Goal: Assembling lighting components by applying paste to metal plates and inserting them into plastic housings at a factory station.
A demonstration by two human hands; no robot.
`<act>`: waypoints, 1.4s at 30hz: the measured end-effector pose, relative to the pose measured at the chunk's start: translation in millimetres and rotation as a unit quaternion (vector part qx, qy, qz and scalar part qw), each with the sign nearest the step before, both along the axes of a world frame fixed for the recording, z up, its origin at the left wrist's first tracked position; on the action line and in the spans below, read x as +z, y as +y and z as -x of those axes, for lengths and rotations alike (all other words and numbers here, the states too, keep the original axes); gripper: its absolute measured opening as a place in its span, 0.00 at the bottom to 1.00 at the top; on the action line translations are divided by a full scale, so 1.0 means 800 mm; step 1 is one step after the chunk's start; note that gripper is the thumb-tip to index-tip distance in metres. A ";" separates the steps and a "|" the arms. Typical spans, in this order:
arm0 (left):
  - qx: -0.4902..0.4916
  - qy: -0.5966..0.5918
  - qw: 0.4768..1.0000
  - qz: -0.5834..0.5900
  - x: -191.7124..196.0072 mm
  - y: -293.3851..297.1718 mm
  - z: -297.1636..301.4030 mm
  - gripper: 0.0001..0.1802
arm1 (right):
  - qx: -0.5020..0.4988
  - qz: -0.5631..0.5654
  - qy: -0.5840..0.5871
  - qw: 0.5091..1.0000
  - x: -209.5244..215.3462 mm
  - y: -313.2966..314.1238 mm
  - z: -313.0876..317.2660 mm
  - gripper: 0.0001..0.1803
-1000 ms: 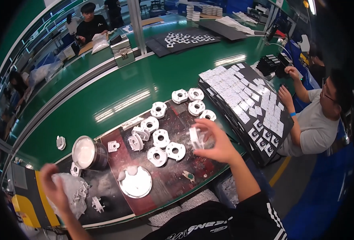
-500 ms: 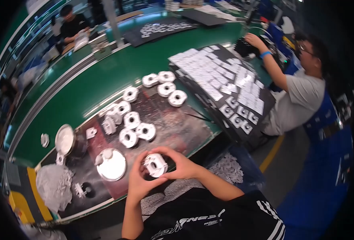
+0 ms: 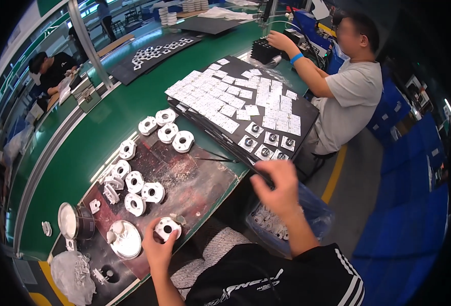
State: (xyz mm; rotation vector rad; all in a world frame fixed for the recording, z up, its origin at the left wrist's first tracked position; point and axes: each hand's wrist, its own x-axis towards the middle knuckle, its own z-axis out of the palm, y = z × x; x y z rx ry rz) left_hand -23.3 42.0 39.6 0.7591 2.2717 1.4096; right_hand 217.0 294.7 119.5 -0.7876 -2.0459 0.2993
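A: Head view. What do we log for the piece being handled?

B: We log a white, ring-shaped plastic part [image 3: 171, 223] with a round, dark central hole and an uneven rim. It sits in the left hand [image 3: 158, 244], near the front edge of the worn, dark-red and black work mat [image 3: 184, 168], to the right of a round, shiny, pale disc [image 3: 129, 246]. Similar white plastic rings [image 3: 134, 182] lie farther back, some touching.

A: And what can't we make out?

B: The left fingers and thumb cover the part's left side and some of its near edge; we cannot tell whether its underside touches the mat. A small pale piece [image 3: 180, 219] just beyond it is too unclear to identify. The right hand [image 3: 279, 187] is a little blurred, and with its forearm it hides some of the translucent blue plastic bag [image 3: 317, 211], which holds small white pieces.

A: Poses?

B: We have the left forearm rising from the lower edge, fingers curled round the part's left, thumb at its near right: a grip on the part. The right arm reaches up from a black sleeve, the hand raised off the mat's right side, thumb spread from the fingers, fingertips toward the left: we note it as open.
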 end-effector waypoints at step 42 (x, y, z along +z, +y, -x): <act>-0.050 -0.665 0.613 -0.424 0.012 -0.005 -0.108 0.18 | 0.566 0.455 0.172 0.666 -0.078 -0.132 0.124 0.37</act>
